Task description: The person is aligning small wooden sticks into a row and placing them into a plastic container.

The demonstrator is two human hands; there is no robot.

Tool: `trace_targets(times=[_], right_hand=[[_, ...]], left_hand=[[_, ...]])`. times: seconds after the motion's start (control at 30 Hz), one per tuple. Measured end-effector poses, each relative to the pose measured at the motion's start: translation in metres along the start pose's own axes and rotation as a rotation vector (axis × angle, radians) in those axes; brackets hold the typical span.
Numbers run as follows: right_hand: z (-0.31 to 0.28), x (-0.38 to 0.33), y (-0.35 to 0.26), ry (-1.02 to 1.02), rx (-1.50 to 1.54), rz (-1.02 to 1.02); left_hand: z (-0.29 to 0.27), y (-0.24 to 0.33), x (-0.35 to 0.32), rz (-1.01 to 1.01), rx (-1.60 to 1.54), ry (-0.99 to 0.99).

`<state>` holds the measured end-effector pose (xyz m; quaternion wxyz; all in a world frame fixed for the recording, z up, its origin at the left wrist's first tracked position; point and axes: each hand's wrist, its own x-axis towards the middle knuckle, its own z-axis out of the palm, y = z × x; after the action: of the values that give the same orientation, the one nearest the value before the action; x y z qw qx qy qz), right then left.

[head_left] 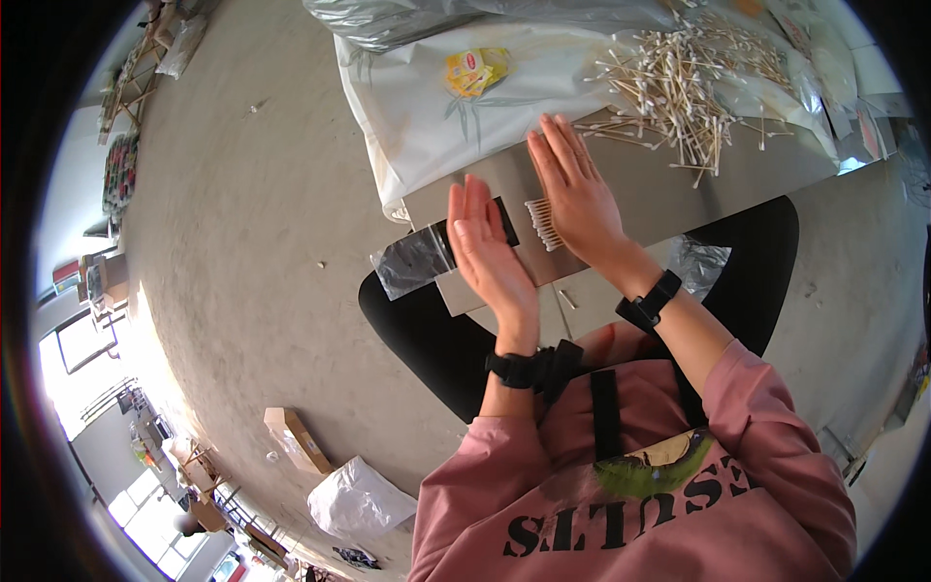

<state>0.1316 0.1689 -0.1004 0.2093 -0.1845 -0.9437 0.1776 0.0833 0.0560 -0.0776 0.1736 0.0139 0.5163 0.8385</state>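
My left hand (482, 247) is open, held on edge with its fingers stretched out. Beneath it lie a flat black object (505, 221) and a clear plastic bag (414, 263) at the table's near left edge. Facing it, my right hand (579, 199) is open too, fingers straight and close together. A short, even row of cotton swabs (544, 225) lies on the table between the hands, right against my right palm. Part of the row may be hidden by that hand. Farther right, a loose heap of cotton swabs (700, 87) spreads across the table.
A white patterned plastic sheet (407, 116) covers the table's far part, with a yellow packet (475, 72) on it. Grey plastic film (388, 21) lies at the far edge. A white bag (359, 500) and a cardboard box (297, 439) sit on the floor at left.
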Motion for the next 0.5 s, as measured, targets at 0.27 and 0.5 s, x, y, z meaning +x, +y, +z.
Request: trace_targets(times=[0.27, 0.5], right_hand=[[0.014, 0.008, -0.021, -0.022, 0.027, -0.012], [0.007, 0.008, -0.015, 0.045, 0.186, 0.059]], left_hand=[[0.011, -0.011, -0.013, 0.029, 0.058, 0.001], [0.005, -0.015, -0.01, 0.054, 0.001, 0.037]])
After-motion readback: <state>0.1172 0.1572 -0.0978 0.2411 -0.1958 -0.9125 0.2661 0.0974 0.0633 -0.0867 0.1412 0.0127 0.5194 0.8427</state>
